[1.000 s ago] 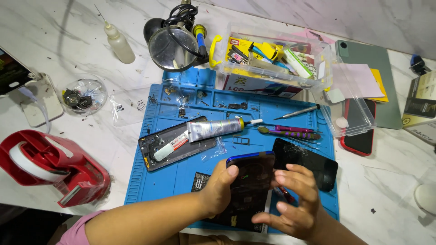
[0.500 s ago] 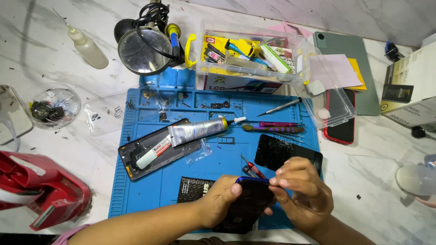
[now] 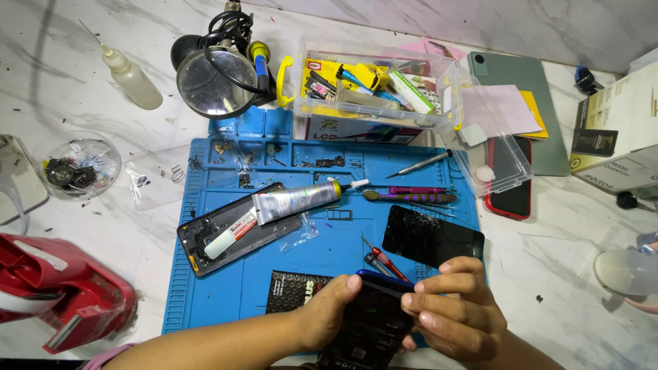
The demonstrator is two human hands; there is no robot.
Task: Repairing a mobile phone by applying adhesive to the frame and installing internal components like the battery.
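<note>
Both hands clamp dark phone point(image 3: 373, 318) over blue mat point(image 3: 226, 288) near edge: left hand point(image 3: 329, 315) grips left side, right hand point(image 3: 449, 315) fingers over top. Risk: phone slips, hits screwdrivers point(image 3: 384, 264) just beyond grip.

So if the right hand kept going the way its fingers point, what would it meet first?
The right hand points left across the dark phone it holds; straight on, it would likely meet the left hand gripping the phone's other edge.
</note>
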